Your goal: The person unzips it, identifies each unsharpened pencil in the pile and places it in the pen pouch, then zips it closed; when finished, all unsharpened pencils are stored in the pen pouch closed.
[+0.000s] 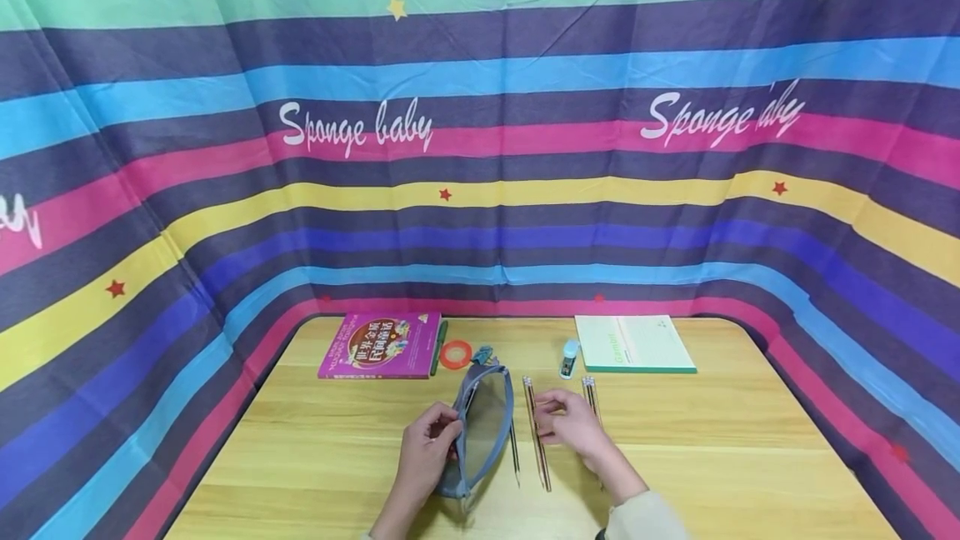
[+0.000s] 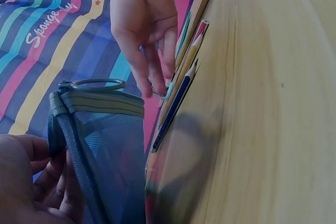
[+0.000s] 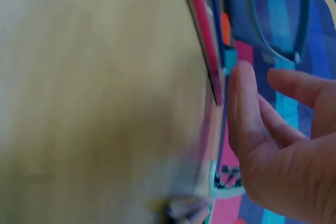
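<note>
A grey-blue mesh pencil pouch [image 1: 487, 427] stands on the table with its zipped mouth spread wide. My left hand [image 1: 427, 450] pinches the rim on its left side, thumb and fingers curled over the edge, as the left wrist view also shows at the pouch corner [image 2: 105, 150]. To the right of the pouch lies a dark pencil [image 1: 515, 455], then a pair of striped pencils [image 1: 537, 440]. My right hand [image 1: 572, 423] hovers beside that pair with loosely bent, empty fingers [image 3: 245, 108]. More pencils [image 1: 588, 386] lie partly hidden behind it.
At the back left are a purple book [image 1: 337, 361], a dark green item [image 1: 438, 348] and a red-orange tape ring [image 1: 456, 365]. A small teal object [image 1: 483, 353] sits behind the pouch. A blue-capped small container [image 1: 568, 359] and a pale green notebook [image 1: 637, 344] lie back right.
</note>
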Demonstrator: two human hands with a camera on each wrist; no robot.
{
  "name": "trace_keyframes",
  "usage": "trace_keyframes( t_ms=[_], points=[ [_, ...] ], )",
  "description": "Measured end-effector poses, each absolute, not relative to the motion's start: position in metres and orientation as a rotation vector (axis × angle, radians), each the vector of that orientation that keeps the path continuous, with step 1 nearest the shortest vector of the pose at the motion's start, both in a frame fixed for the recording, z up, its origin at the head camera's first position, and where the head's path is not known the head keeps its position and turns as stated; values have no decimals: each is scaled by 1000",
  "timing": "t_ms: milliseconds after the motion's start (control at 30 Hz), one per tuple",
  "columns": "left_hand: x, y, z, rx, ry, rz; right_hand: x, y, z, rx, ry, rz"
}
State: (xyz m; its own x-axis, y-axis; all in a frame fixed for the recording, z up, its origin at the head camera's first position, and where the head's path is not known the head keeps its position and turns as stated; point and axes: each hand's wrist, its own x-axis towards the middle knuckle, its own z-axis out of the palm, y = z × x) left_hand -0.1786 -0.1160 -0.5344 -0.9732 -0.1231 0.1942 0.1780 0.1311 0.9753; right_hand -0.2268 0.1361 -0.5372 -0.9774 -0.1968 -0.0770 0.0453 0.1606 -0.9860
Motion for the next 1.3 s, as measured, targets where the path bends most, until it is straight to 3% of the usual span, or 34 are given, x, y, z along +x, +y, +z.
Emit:
trace_keyframes(
  t_ms=[700,1300],
  points=[
    [-178,-116,-533,-63,-2166,-1950,-239,102,-542,-388,2731,-1393],
    [-176,-118,-529,-47,-2165,-1941,-242,117,-540,-181,2985,-1245]
  ],
)
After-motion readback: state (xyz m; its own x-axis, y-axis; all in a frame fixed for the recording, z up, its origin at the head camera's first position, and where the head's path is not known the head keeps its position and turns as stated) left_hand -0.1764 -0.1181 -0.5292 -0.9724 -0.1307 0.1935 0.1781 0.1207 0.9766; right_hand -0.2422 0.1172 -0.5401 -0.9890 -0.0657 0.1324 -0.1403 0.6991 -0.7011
